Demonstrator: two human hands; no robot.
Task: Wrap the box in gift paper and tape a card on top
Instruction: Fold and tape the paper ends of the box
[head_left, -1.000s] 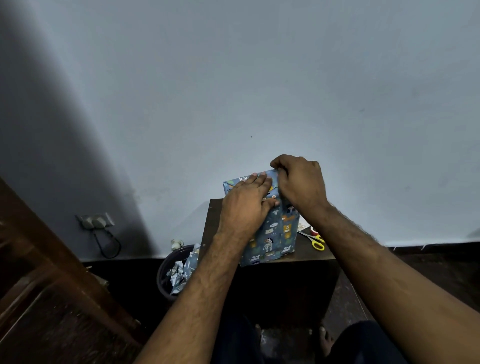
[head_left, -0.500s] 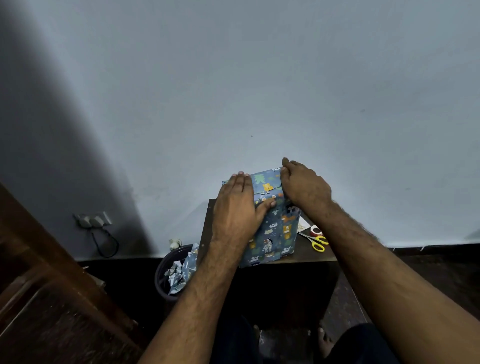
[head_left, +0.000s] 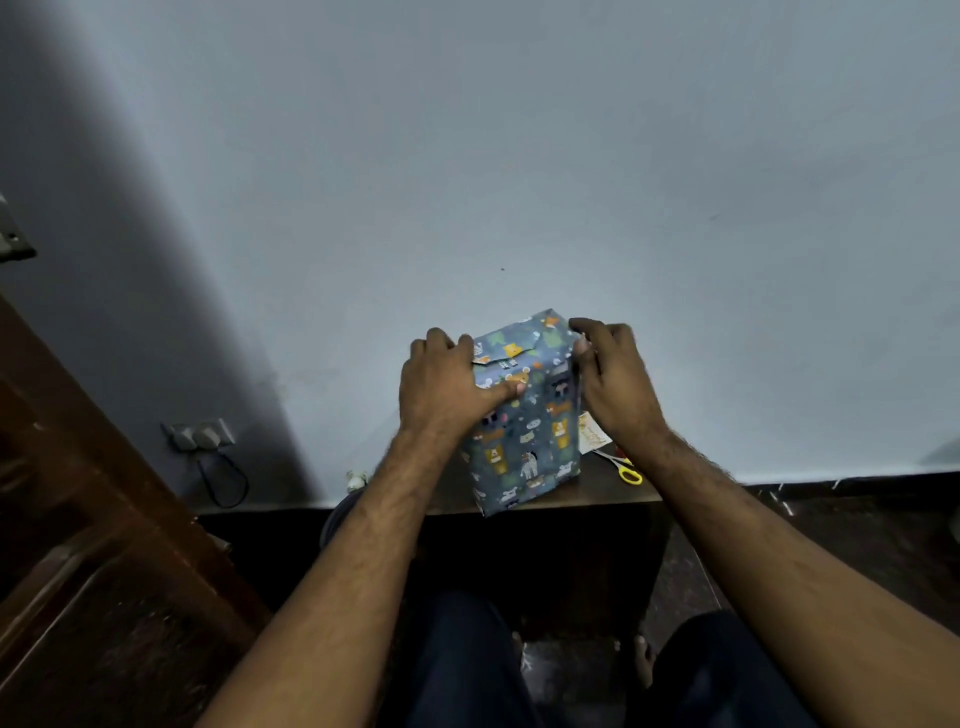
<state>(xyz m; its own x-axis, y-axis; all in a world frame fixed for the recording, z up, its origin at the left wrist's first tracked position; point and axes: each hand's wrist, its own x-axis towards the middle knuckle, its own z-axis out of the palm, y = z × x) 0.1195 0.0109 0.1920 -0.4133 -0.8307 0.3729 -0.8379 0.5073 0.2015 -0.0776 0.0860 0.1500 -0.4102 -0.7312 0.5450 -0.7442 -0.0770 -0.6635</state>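
A box (head_left: 530, 431) wrapped in blue gift paper with animal prints stands upright on a small dark table (head_left: 613, 491). My left hand (head_left: 447, 384) grips its upper left edge, fingers curled over the top and thumb pressed on the front face. My right hand (head_left: 613, 379) holds the upper right edge, fingers curled round the corner. A folded paper flap lies across the top between my hands. A pale card (head_left: 592, 439) lies on the table right of the box, partly hidden by my right wrist.
Yellow-handled scissors (head_left: 623, 467) lie on the table right of the box. A bin (head_left: 337, 514) stands on the floor left of the table, mostly hidden by my left forearm. A wall socket with a cable (head_left: 200, 434) is at the left. Wooden furniture (head_left: 78, 467) fills the left side.
My hands have slid apart from the middle of the box top to its left and right edges, uncovering the folded flap on top.
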